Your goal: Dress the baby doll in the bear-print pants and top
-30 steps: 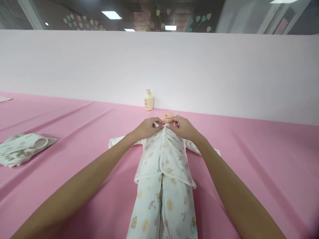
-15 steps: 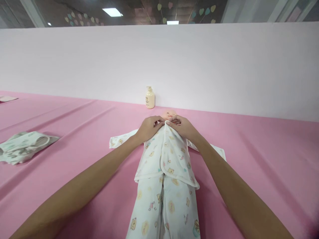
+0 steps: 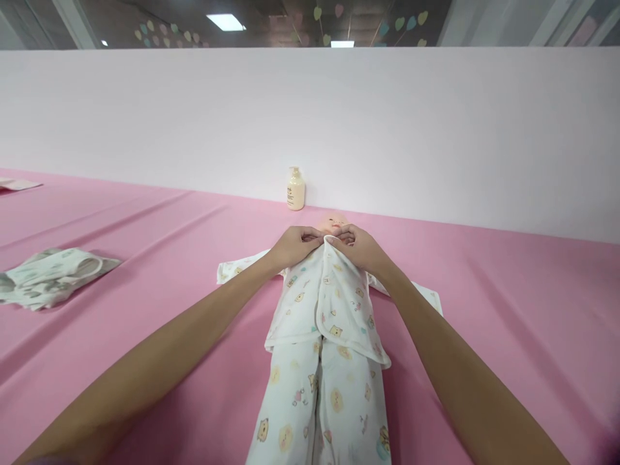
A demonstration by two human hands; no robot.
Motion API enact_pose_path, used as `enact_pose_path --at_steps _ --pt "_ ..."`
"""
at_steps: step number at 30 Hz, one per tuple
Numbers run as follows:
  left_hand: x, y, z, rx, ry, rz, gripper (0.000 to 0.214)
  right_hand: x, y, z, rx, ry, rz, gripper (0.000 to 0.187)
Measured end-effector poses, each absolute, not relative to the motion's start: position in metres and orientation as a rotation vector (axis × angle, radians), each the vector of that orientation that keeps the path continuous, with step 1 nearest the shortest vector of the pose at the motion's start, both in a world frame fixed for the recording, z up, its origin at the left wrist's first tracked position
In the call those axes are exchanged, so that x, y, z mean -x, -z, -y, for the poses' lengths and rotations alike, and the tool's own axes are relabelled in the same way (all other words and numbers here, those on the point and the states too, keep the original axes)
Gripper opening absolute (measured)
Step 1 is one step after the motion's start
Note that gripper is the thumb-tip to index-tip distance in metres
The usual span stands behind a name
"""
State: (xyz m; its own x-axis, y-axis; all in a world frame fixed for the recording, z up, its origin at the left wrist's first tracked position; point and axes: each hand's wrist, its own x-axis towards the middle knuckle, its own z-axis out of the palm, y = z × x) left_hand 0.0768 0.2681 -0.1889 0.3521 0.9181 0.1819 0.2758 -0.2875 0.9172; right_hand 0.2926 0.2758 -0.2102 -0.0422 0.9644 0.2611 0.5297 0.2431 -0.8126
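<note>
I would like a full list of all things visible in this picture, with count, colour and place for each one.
baby doll: one, peach head, lying on its back in the middle, head toward the wall
baby top: one, white with small animal prints, on the doll
baby trousers: one, same print, on the doll's legs
pump bottle: one, cream, standing by the wall behind the doll
folded garment: one, white and green, at left
pink sheet: one, covering the surface
white wall: one, behind
left hand: one, pinching the top's collar
right hand: one, pinching the collar
</note>
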Motion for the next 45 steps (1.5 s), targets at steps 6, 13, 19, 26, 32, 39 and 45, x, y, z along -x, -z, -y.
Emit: enact_pose_path --at_steps 6,13,19,26,32,39,45 --pt "-0.080 0.187 -0.263 -1.705 -0.992 -1.085 0.032 -0.294 0.210 -0.276 1.375 -0.643 1.763 0.047" --pt "-0.079 0.191 -0.266 -1.753 -0.989 -1.043 0.044 -0.293 0.207 -0.274 1.393 -0.695 1.755 0.046" --pt "-0.080 0.198 -0.271 -1.803 -1.048 -0.993 0.045 -0.293 0.202 -0.269 1.369 -0.883 1.647 0.053" --pt "-0.078 0.204 -0.279 -1.741 -1.030 -0.948 0.044 -0.293 0.197 -0.264 1.349 -0.925 1.622 0.044" --pt "-0.072 0.206 -0.285 -1.613 -0.972 -0.898 0.041 -0.301 0.185 -0.259 1.344 -0.938 1.799 0.035" --pt "-0.081 0.201 -0.278 -1.631 -1.020 -1.056 0.029 -0.297 0.182 -0.257 1.350 -0.898 1.819 0.033" --pt "-0.084 0.199 -0.272 -1.682 -1.038 -1.127 0.023 -0.297 0.190 -0.260 1.316 -0.926 1.760 0.036"
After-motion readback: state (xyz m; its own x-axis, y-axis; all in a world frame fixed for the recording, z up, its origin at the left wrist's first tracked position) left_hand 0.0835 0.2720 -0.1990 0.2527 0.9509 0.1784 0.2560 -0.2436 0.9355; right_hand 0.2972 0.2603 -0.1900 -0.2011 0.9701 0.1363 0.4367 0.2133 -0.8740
